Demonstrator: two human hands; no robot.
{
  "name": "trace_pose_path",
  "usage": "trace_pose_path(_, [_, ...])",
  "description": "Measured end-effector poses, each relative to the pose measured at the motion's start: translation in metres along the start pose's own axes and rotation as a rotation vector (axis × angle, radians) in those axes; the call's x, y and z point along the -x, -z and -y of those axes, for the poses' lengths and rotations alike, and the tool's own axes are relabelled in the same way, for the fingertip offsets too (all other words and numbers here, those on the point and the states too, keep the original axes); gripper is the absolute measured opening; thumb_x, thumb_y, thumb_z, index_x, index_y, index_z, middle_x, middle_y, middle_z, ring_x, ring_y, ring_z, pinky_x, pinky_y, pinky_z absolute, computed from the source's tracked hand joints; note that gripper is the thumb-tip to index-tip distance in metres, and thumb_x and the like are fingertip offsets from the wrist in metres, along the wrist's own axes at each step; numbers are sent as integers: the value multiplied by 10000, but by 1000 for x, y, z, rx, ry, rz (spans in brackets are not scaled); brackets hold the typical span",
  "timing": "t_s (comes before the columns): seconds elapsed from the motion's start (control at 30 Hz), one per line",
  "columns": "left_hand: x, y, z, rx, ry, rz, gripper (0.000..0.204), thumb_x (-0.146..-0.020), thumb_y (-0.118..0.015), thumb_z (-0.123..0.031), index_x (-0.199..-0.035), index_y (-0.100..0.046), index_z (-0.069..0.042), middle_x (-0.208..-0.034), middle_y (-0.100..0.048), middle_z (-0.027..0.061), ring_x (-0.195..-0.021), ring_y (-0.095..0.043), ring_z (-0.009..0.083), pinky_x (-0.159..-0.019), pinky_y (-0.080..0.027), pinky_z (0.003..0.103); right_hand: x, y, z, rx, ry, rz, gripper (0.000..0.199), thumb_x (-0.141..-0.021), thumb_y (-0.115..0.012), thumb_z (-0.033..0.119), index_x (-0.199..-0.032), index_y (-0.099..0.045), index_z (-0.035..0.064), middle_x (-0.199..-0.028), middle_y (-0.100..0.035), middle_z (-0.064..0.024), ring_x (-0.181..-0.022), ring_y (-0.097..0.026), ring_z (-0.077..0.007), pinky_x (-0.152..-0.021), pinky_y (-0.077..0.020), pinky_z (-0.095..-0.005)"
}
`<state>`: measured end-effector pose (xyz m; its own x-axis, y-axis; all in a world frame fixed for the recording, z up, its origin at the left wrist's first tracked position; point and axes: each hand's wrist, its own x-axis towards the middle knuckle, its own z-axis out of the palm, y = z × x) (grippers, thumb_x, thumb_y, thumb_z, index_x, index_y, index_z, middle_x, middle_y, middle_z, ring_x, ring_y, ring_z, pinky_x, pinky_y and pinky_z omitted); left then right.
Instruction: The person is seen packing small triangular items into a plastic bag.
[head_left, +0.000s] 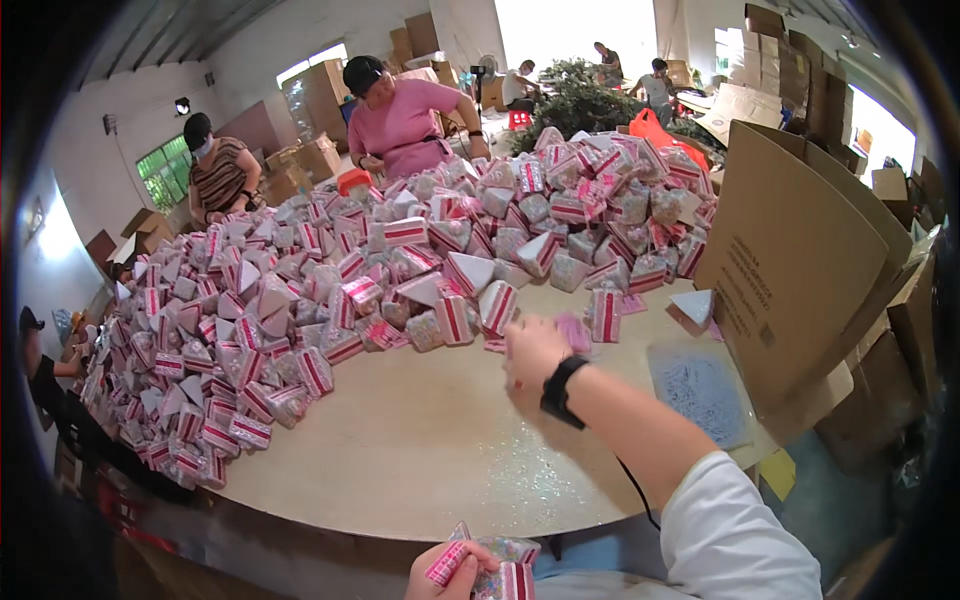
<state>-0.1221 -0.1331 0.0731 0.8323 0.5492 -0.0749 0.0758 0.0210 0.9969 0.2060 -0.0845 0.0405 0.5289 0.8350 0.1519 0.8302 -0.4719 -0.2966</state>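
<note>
At the lower edge, my left hand is closed, its thumb pressing a small pink-and-white label or card against its fingers. In the same grip are clear-wrapped, glittery packets with pink-striped sides, partly cut off by the picture's edge. My right hand, with a black band on its wrist, reaches across the table to the near edge of a large heap of wedge-shaped packets. Beside its knuckles lies a pink piece. Its fingers point down and are blurred, so their grip cannot be made out.
The heap covers the far and left parts of the pale table. At the right stand a tall open cardboard box and a flat clear bag of bluish bits. Across the table are a person in pink and one in stripes.
</note>
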Motion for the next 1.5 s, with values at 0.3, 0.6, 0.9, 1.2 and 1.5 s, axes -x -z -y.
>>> trace_pose_path(0.3, [4, 21, 17, 151, 49, -190, 159, -937, -478, -83, -840, -593, -28, -705, -583, -9, -616, -507, 46, -556, -401, 179, 111, -21, 59, -316, 617, -62, 317, -741, -623, 152, -1023, -552, 24, -977, -533, -164, -1020, -498, -352, -876, -431, -406])
trace_pose_path(0.6, [4, 30, 35, 108, 35, -166, 167, -943, -429, -106, -882, -535, 8, -743, -582, 78, -714, -578, 156, -691, -478, 296, 82, -19, 25, -89, 70, 85, 339, -752, -659, 290, -961, -619, 26, -942, -610, -165, -950, -571, -327, -845, -436, -432])
trace_pose_path(0.9, [2, 31, 29, 84, -29, -218, 203, -954, -439, -156, -860, -517, 5, -728, -555, 75, -686, -556, 152, -663, -464, 295, 72, -37, 30, -146, 51, 355, 253, -728, -664, 261, -851, -662, 41, -814, -638, -178, -839, -621, -328, -733, -486, -407])
trace_pose_path(1.2, [-7, 45, 35, -240, -209, -357, 384, -904, -550, -369, -846, -522, 10, -701, -551, 64, -669, -563, 143, -626, -459, 276, 125, 26, 44, -740, 254, 337, 149, -818, -578, 112, -918, -541, 8, -739, -585, -136, -654, -572, -256, -603, -453, -353])
trace_pose_path(1.5, [-26, 22, 6, -12, -222, -148, 781, -740, -497, -733, -898, -549, 30, -739, -584, 48, -686, -580, 143, -626, -465, 269, 156, 80, 69, -1437, 372, 1183, 159, -885, -523, 47, -1021, -589, -4, -923, -662, -54, -861, -616, -114, -754, -487, -259])
